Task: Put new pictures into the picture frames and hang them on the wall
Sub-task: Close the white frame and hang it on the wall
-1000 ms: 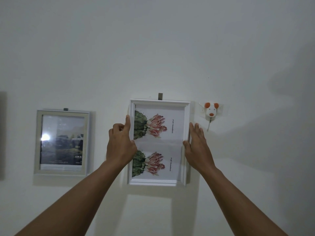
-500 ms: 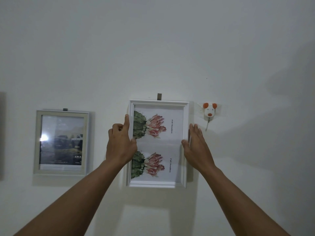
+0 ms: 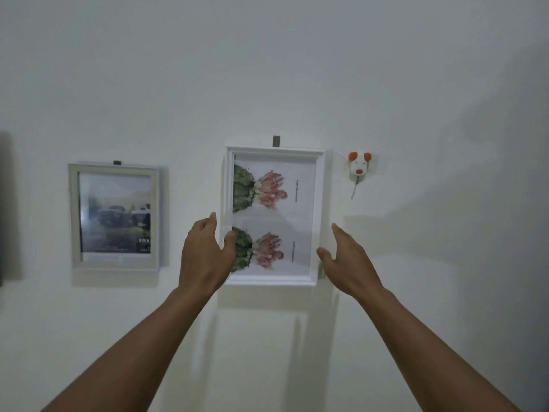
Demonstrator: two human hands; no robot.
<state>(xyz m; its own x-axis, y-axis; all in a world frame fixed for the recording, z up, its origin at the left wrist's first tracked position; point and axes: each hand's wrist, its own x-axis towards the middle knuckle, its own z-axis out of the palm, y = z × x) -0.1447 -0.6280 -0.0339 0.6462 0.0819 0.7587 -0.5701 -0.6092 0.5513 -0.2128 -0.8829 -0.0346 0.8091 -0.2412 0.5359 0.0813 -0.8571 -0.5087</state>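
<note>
A white picture frame [image 3: 318, 215] with a print of two pink-flowered cacti hangs on the white wall under a small dark hook [image 3: 276, 141]. My left hand [image 3: 205, 257] is at the frame's lower left edge, fingers spread, with the thumb overlapping the frame's edge. My right hand [image 3: 346, 260] is open beside the lower right edge, its thumb close to the frame's side; I cannot tell whether it touches. A grey frame [image 3: 74, 215] holding a dark landscape picture hangs to the left under its own hook [image 3: 117, 162].
A small white mouse-shaped wall hook [image 3: 359, 166] with orange ears sits right of the white frame, a thin cord dangling from it. A dark object [image 3: 4, 209] shows at the far left edge. Bare wall spreads above and below the frames.
Both hands have slid down the frame's sides and opened, their fingers coming off the edges. The white frame stays in place under its hook.
</note>
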